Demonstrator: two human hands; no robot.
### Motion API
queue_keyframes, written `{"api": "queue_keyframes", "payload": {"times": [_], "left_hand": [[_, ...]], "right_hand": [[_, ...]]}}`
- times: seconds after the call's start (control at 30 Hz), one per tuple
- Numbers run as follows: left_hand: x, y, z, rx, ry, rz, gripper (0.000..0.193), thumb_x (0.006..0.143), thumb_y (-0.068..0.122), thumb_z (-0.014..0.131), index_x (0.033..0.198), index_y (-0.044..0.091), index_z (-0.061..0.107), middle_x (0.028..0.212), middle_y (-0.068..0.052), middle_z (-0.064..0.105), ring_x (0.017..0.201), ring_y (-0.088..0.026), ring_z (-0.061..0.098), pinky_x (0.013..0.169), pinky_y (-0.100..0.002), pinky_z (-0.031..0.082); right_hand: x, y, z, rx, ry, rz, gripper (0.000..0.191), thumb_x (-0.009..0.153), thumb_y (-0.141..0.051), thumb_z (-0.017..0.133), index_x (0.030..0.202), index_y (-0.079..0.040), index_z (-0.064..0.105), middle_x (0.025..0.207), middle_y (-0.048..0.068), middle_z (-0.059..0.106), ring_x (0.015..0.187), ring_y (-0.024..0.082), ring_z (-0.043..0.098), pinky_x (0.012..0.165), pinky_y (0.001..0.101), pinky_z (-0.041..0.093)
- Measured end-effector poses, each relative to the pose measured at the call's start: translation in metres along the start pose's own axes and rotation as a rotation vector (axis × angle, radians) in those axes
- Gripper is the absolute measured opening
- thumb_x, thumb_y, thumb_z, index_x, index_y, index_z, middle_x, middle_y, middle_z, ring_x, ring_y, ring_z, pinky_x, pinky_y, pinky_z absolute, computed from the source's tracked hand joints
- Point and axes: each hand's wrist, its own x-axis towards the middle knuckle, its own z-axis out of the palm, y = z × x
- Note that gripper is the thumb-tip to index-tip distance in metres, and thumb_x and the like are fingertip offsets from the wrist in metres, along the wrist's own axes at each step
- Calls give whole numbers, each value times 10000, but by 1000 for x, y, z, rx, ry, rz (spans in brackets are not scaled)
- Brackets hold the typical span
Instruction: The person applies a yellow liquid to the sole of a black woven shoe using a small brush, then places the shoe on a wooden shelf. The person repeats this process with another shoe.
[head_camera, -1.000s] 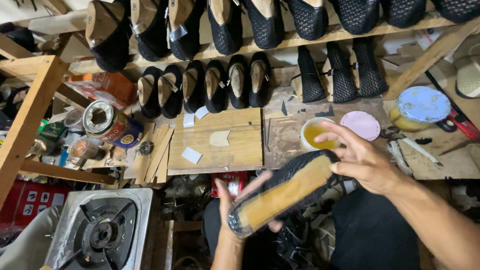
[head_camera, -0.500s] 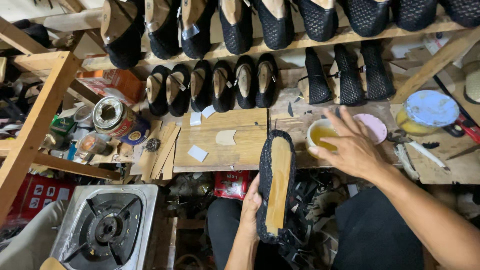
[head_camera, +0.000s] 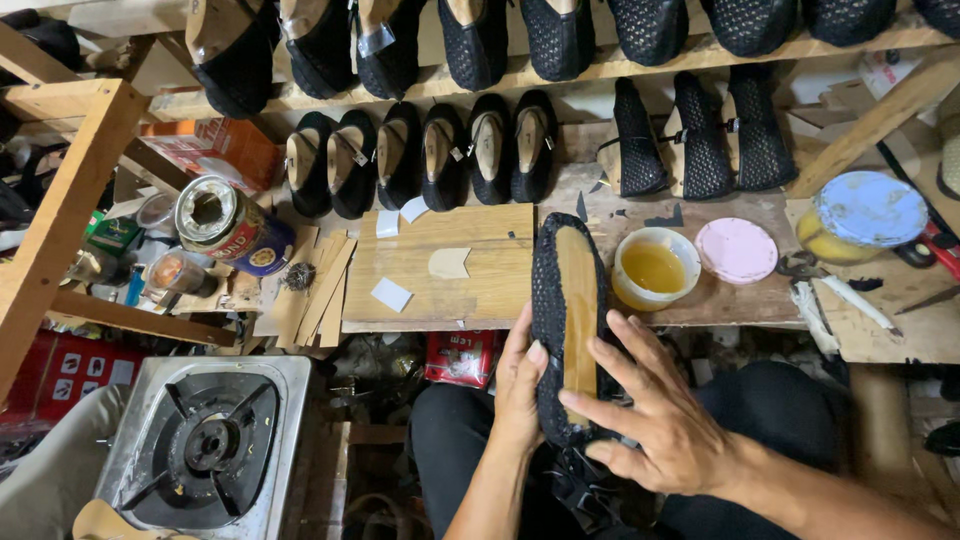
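Note:
A black mesh shoe (head_camera: 556, 300) lies sole-up, its tan insole board facing me, toe pointing away over the edge of the workbench. My left hand (head_camera: 518, 385) grips its left side near the heel. The fingers of my right hand (head_camera: 660, 420) spread across the heel end, with a fingertip pressing on the tan board. Just right of the shoe stands a small white cup of yellow glue (head_camera: 655, 268), its pink lid (head_camera: 737, 249) lying beside it.
Rows of black mesh shoes (head_camera: 470, 150) fill the wooden shelves behind. A wooden board (head_camera: 430, 280) carries small paper pieces. An open tin can (head_camera: 222, 222) sits at left, a blue-lidded jar (head_camera: 865, 215) at right, a gas stove (head_camera: 200, 450) lower left.
The shoe has turned from a slanted position to pointing straight away. My right hand came back from the glue cup and settled on the shoe's heel end.

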Motion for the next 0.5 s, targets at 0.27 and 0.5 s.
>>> {"api": "queue_keyframes", "payload": {"times": [0.27,0.5], "left_hand": [[-3,3,5,67,0,5,755,958,288,646,1578,-11,335,1538,-173,490,1379,-245,515,1156,-384,416],[-4,-1,2,46,8,-11,734,970,304,623,1575,-6,347,1520,-175,512,1362,-246,538,1141,-379,432]], "right_hand": [[10,3,-2,-175,62,12,375,929,-295,643,1278,-176,711,1584,149,381,1535,439,229,1238,643,218],[3,1,0,-77,-14,-36,349,877,-297,705,1191,-154,759,1520,117,459,1496,413,312,1203,643,242]]}}
